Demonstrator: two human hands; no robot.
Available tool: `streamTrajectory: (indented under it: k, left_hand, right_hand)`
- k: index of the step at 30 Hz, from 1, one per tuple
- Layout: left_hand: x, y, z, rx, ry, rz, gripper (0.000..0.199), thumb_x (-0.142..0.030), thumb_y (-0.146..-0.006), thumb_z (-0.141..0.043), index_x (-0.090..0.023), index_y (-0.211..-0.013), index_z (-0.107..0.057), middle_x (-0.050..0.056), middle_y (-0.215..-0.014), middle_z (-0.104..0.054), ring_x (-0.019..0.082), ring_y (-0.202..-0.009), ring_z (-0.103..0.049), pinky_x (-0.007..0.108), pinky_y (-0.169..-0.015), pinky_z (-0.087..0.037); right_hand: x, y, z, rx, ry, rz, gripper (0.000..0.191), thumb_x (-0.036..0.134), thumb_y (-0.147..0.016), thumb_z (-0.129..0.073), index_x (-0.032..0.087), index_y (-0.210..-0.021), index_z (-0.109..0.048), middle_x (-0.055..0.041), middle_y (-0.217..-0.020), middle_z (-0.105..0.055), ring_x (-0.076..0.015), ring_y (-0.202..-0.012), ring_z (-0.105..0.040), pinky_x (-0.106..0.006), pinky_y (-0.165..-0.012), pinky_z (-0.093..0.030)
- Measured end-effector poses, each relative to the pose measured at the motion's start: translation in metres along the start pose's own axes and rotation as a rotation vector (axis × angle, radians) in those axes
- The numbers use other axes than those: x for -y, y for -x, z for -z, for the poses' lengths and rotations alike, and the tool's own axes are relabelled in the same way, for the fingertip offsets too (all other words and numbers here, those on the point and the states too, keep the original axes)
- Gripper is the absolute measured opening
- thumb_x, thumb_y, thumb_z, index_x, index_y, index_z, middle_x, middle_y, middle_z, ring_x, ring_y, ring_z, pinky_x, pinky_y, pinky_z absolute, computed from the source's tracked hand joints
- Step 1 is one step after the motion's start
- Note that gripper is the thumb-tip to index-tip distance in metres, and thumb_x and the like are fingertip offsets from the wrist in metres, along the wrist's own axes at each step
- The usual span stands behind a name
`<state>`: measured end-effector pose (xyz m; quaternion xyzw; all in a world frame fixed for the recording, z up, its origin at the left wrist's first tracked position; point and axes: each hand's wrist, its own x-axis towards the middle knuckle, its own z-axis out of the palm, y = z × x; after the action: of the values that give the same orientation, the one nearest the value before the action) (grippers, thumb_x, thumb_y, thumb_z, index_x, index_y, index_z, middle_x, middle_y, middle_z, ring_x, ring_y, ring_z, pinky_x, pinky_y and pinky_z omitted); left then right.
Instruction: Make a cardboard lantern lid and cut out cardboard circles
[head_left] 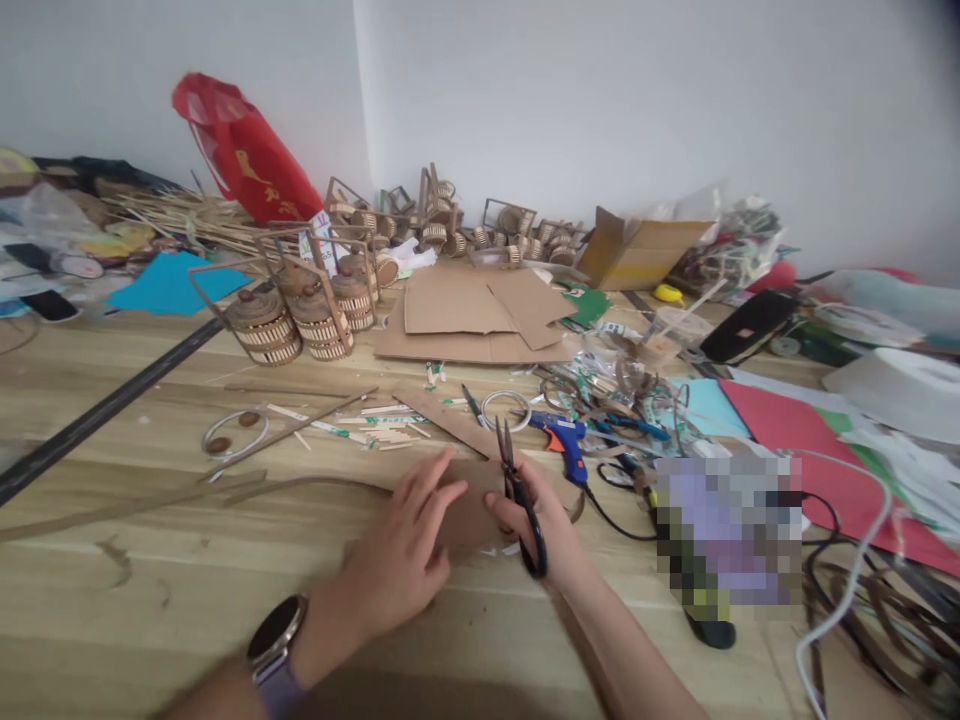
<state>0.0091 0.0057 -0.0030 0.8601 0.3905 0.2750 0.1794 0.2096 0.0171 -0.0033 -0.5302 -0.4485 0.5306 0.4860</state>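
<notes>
My right hand [553,525] grips a pair of black-handled scissors [516,485], blades pointing away from me and nearly closed. Under and between both hands lies a small brown piece of cardboard [471,515] on the table. The fingers of my left hand [397,550] are spread at the cardboard's left side; whether they press on it I cannot tell. A thin brown strip [315,482] runs leftward from beside that hand. Just beyond the scissors rest a white ring [505,410] and a blue glue gun [566,440].
Small lidded baskets with handles [322,325] stand at the back left. Flat cardboard sheets [457,305] are stacked at the back centre. Thin sticks [390,428] lie scattered ahead. At right are coiled strips [885,630], cables, red paper [795,420] and a blurred-out patch [727,530].
</notes>
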Motion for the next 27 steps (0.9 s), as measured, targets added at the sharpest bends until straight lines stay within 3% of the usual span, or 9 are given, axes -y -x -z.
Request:
streamTrajectory:
  k: [2,5,6,8,10,13,19,23,27]
  left_hand:
    - [0.005,-0.002,-0.006,-0.027,0.255,0.084,0.083,-0.001,-0.077,-0.053,-0.024,-0.151,-0.024,0.016,-0.162,-0.023,0.034,-0.150,-0.021,0.059,-0.117,-0.030]
    - [0.010,-0.001,-0.011,-0.002,0.822,0.242,0.092,-0.027,-0.084,-0.064,-0.026,-0.155,-0.006,0.017,-0.157,-0.034,0.032,-0.139,-0.044,0.051,-0.109,-0.043]
    - [0.010,0.000,-0.012,0.016,0.975,0.327,0.091,-0.036,-0.085,-0.065,-0.025,-0.155,-0.009,0.018,-0.151,-0.044,0.031,-0.131,-0.053,0.048,-0.102,-0.050]
    - [0.010,0.002,-0.013,0.070,1.112,0.522,0.078,-0.050,-0.084,-0.066,-0.019,-0.147,-0.033,0.017,-0.131,-0.064,0.031,-0.110,-0.066,0.040,-0.082,-0.059]
    - [0.009,0.004,-0.012,0.128,1.081,0.640,0.063,-0.058,-0.082,-0.067,-0.015,-0.127,-0.057,0.014,-0.107,-0.074,0.029,-0.091,-0.070,0.032,-0.063,-0.058]
    - [0.007,0.006,-0.011,0.085,0.995,0.641,0.054,-0.062,-0.079,-0.068,-0.015,-0.106,-0.068,0.009,-0.091,-0.076,0.025,-0.079,-0.069,0.029,-0.059,-0.055]
    - [0.009,0.001,-0.010,-0.337,0.969,0.828,0.051,-0.061,-0.074,-0.072,-0.016,-0.097,-0.068,0.005,-0.080,-0.073,0.025,-0.077,-0.068,0.030,-0.062,-0.056]
    - [0.011,-0.005,-0.006,-0.510,1.053,0.893,0.049,-0.061,-0.069,-0.077,-0.017,-0.088,-0.066,0.003,-0.076,-0.073,0.022,-0.070,-0.067,0.028,-0.057,-0.054]
    - [0.009,-0.004,-0.003,-0.517,1.065,0.891,0.049,-0.058,-0.071,-0.077,-0.017,-0.096,-0.066,0.005,-0.084,-0.076,0.023,-0.075,-0.070,0.027,-0.057,-0.055]
  right_hand:
    - [-0.003,0.001,0.003,-0.023,-0.043,0.010,0.047,0.044,-0.071,-0.076,0.022,-0.108,-0.057,0.0078,-0.065,-0.049,-0.0116,-0.055,-0.045,-0.022,-0.051,-0.035]
    - [-0.005,0.005,0.002,-0.022,-0.089,0.033,0.050,0.047,-0.069,-0.077,0.023,-0.107,-0.056,0.0075,-0.067,-0.049,-0.0119,-0.056,-0.046,-0.022,-0.051,-0.036]
    - [-0.006,0.007,-0.001,-0.007,-0.097,0.037,0.050,0.048,-0.067,-0.079,0.023,-0.105,-0.056,0.0071,-0.067,-0.050,-0.0121,-0.056,-0.047,-0.022,-0.052,-0.038]
    - [-0.007,0.013,-0.007,0.051,-0.096,0.050,0.050,0.048,-0.064,-0.082,0.023,-0.100,-0.057,0.0058,-0.069,-0.054,-0.0132,-0.059,-0.051,-0.023,-0.054,-0.041]
    - [-0.010,0.018,-0.013,0.096,-0.049,0.097,0.046,0.047,-0.067,-0.081,0.023,-0.098,-0.057,0.0046,-0.071,-0.057,-0.0146,-0.062,-0.055,-0.024,-0.057,-0.045]
    - [-0.015,0.025,-0.016,0.038,0.157,0.259,0.034,0.043,-0.078,-0.072,0.023,-0.101,-0.056,0.0026,-0.073,-0.059,-0.0151,-0.062,-0.057,-0.024,-0.056,-0.046]
    - [-0.022,0.022,-0.002,-0.099,0.874,0.560,0.022,0.025,-0.089,-0.056,0.018,-0.109,-0.060,-0.0041,-0.076,-0.070,-0.0198,-0.061,-0.066,-0.028,-0.055,-0.048]
    - [-0.025,0.015,0.007,-0.150,1.228,0.548,0.025,0.017,-0.087,-0.055,0.018,-0.111,-0.061,-0.0098,-0.091,-0.075,-0.0270,-0.079,-0.072,-0.033,-0.062,-0.053]
    - [-0.028,0.010,0.013,-0.195,1.339,0.497,0.028,0.013,-0.085,-0.056,0.017,-0.113,-0.060,-0.0106,-0.100,-0.075,-0.0301,-0.091,-0.070,-0.038,-0.075,-0.054]
